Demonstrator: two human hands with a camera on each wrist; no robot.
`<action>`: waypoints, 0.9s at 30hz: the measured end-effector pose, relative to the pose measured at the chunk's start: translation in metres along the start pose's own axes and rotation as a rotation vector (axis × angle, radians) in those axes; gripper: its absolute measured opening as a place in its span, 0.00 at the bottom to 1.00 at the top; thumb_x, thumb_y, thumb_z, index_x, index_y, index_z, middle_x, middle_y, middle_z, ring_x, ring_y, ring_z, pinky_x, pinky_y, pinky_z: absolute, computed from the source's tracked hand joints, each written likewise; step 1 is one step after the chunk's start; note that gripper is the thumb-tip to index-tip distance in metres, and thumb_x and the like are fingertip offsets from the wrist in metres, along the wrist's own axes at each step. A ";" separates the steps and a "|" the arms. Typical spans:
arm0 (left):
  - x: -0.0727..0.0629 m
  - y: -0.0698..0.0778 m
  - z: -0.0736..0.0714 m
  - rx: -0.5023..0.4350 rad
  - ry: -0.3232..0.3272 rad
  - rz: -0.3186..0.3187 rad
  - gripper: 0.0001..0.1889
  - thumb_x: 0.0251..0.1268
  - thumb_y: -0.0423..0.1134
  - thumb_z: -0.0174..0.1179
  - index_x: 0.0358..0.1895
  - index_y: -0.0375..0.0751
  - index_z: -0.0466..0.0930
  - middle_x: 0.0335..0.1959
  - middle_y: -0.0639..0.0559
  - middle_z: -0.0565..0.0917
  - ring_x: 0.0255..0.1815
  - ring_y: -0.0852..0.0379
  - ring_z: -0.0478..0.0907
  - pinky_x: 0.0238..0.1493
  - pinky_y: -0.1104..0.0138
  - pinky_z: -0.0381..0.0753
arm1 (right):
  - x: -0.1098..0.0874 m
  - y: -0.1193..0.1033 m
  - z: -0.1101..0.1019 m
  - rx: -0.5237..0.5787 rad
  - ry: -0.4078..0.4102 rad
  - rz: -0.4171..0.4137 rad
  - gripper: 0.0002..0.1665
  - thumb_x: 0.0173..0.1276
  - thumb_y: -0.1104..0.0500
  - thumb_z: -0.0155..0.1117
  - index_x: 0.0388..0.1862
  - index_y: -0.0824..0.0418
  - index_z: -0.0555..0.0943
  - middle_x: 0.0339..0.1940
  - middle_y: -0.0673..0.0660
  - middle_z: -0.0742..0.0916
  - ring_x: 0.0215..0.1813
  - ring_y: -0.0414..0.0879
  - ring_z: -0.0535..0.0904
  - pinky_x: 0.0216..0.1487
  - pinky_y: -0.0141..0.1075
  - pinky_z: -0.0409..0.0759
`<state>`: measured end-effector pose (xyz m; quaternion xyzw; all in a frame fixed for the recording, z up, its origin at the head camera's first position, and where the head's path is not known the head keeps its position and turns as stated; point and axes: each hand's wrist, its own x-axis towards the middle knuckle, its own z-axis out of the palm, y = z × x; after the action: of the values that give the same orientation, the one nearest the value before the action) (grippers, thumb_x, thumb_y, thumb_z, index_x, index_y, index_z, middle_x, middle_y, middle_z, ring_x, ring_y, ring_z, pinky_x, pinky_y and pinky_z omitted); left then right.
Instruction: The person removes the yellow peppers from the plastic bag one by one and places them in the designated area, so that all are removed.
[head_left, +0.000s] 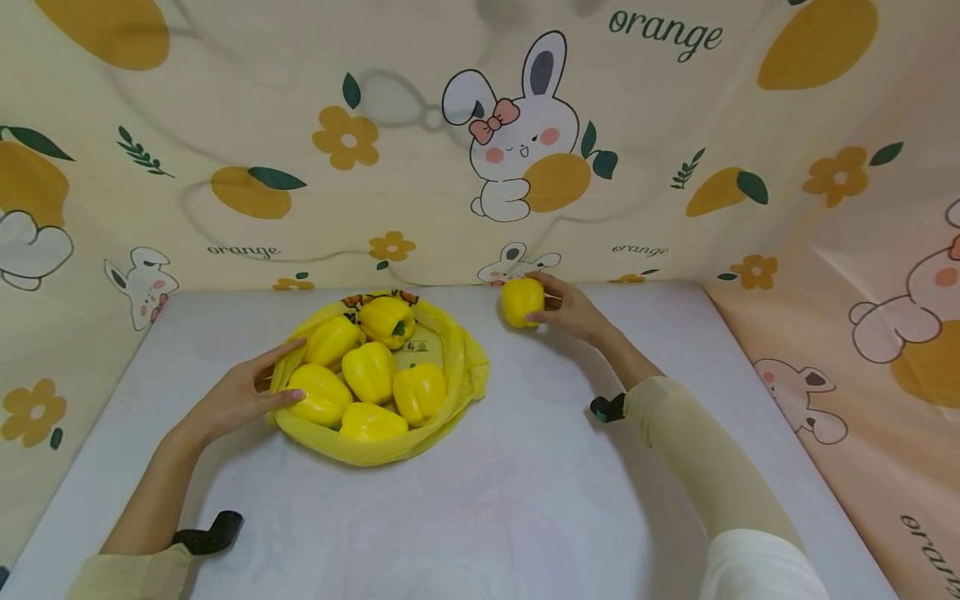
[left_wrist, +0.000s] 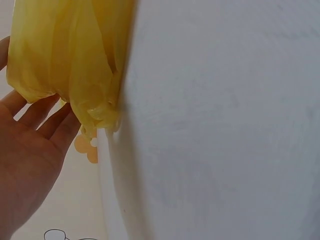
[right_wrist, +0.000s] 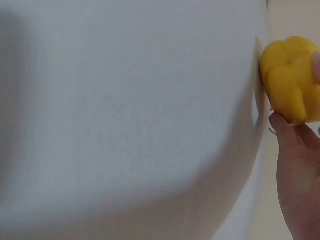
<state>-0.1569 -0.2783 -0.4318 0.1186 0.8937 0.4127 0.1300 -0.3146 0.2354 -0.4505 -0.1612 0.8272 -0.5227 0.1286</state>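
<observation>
A yellow bell pepper is held by my right hand near the back of the table, thumb on its near side and fingers behind. The right wrist view shows this bell pepper close to the tabletop, lobed end visible. To the left, a yellow plastic bag lies spread with its mouth rolled wide, several yellow bell peppers inside. My left hand grips the bag's left side, thumb over the rim. In the left wrist view, its fingers lie against the bag's folded outer wall.
A white tabletop lies under everything. Behind it rises a patterned cloth with rabbits and oranges, which also hangs along the right side. Black straps sit at both wrists.
</observation>
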 end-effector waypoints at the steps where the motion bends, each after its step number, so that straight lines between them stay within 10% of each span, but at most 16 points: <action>1: 0.000 0.000 0.000 0.000 -0.001 0.000 0.42 0.68 0.49 0.64 0.80 0.47 0.52 0.77 0.30 0.55 0.71 0.27 0.60 0.67 0.36 0.62 | 0.000 0.001 -0.001 -0.002 -0.005 0.011 0.47 0.63 0.59 0.74 0.78 0.51 0.63 0.79 0.55 0.64 0.75 0.59 0.63 0.73 0.49 0.64; 17: 0.004 -0.003 0.009 -0.034 -0.007 0.019 0.42 0.68 0.49 0.64 0.80 0.47 0.53 0.77 0.32 0.55 0.72 0.29 0.60 0.68 0.37 0.63 | -0.012 0.011 -0.014 -0.042 0.020 0.115 0.52 0.63 0.53 0.74 0.80 0.39 0.57 0.79 0.53 0.65 0.73 0.58 0.66 0.73 0.52 0.65; 27: 0.003 -0.003 0.004 -0.024 0.006 -0.002 0.43 0.67 0.50 0.64 0.80 0.47 0.51 0.78 0.33 0.54 0.73 0.29 0.58 0.67 0.37 0.63 | -0.008 0.004 -0.007 0.017 -0.001 0.103 0.53 0.64 0.60 0.73 0.81 0.49 0.54 0.77 0.62 0.65 0.73 0.60 0.65 0.73 0.54 0.63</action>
<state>-0.1585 -0.2770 -0.4371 0.1150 0.8891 0.4238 0.1293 -0.3103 0.2459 -0.4507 -0.1175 0.8298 -0.5225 0.1569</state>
